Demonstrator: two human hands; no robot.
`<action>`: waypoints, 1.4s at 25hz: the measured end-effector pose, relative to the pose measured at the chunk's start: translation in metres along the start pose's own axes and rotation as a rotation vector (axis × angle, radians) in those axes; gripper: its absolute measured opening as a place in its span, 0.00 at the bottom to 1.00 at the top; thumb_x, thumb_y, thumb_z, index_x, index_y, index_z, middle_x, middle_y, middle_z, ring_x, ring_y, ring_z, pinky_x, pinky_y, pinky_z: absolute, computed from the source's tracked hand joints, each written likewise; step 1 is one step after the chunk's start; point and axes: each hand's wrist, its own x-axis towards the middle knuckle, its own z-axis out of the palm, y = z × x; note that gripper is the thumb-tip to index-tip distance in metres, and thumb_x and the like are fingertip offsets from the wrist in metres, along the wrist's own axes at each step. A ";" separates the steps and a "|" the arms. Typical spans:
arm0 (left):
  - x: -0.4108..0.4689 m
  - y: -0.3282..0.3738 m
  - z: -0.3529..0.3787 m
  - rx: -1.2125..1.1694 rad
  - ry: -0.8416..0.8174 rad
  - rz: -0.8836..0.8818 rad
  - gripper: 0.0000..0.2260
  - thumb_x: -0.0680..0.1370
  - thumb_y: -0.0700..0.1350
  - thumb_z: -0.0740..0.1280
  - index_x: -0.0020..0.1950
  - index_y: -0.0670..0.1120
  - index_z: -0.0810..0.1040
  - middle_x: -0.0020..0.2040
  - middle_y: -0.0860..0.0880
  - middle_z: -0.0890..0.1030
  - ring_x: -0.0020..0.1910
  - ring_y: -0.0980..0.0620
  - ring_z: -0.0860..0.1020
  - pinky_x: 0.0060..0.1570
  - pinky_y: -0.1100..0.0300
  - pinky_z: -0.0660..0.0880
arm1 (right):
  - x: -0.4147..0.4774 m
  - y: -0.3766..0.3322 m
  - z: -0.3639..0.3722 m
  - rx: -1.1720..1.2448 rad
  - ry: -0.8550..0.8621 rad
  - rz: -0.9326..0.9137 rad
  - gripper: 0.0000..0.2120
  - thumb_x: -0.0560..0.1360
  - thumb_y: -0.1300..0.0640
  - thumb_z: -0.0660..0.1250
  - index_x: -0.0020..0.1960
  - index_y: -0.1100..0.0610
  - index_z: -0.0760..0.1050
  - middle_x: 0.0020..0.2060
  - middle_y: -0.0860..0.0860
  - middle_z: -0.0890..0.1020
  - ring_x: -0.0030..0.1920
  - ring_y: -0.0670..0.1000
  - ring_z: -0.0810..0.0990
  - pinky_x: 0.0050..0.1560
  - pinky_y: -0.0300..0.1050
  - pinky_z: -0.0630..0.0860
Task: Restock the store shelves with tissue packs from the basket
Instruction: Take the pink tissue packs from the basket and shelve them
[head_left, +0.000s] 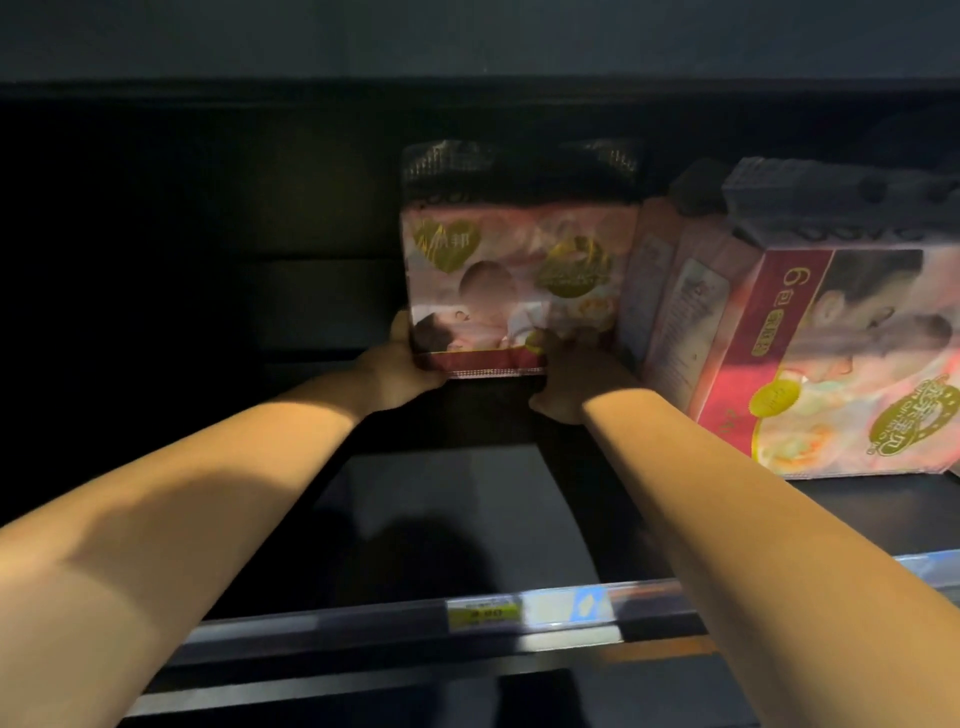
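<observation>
Both hands are clamped on 1 tissue pack, which stands upright deep inside the dark shelf, its printed pink front facing the camera. The left hand grips the lower left corner, thumb up along the side edge; the fingers under the pack are hidden. The right hand grips the lower right corner, with fingertips curled onto the front face, and it covers that corner of the print. The hands are apart by most of the pack's width.

The pack's clear top flap fades into shadow, so its upper edge is hard to trace. Whether the bottom edge rests on the shelf board cannot be told, as the area below it is black.

Just beside the pack on the right, pink packs lean toward it; blur makes their count uncertain, and contact cannot be judged. Further right lies a large pack with its print upside down, a "6" legible, cut off by the frame edge.

On the shelf's front rail sits a yellow price tag, its text too blurred to read.
</observation>
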 end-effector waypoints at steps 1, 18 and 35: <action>-0.005 0.002 -0.004 0.072 0.001 -0.019 0.39 0.73 0.47 0.73 0.76 0.47 0.52 0.64 0.45 0.75 0.61 0.45 0.76 0.58 0.58 0.70 | -0.007 0.000 -0.002 -0.024 -0.010 0.003 0.40 0.73 0.45 0.67 0.78 0.48 0.49 0.76 0.58 0.56 0.75 0.62 0.57 0.73 0.58 0.60; -0.259 0.114 0.025 0.928 0.193 0.268 0.40 0.76 0.61 0.62 0.79 0.49 0.46 0.79 0.45 0.53 0.78 0.44 0.51 0.76 0.46 0.50 | -0.239 0.034 -0.009 -0.163 0.269 -0.195 0.38 0.76 0.30 0.44 0.78 0.47 0.36 0.78 0.58 0.41 0.77 0.61 0.41 0.74 0.63 0.47; -0.473 0.040 0.238 0.608 -0.420 0.836 0.36 0.65 0.57 0.74 0.69 0.44 0.70 0.67 0.40 0.73 0.65 0.35 0.72 0.60 0.41 0.74 | -0.587 0.075 0.209 0.040 -0.141 0.627 0.38 0.67 0.33 0.61 0.70 0.54 0.72 0.65 0.62 0.75 0.62 0.70 0.74 0.56 0.67 0.74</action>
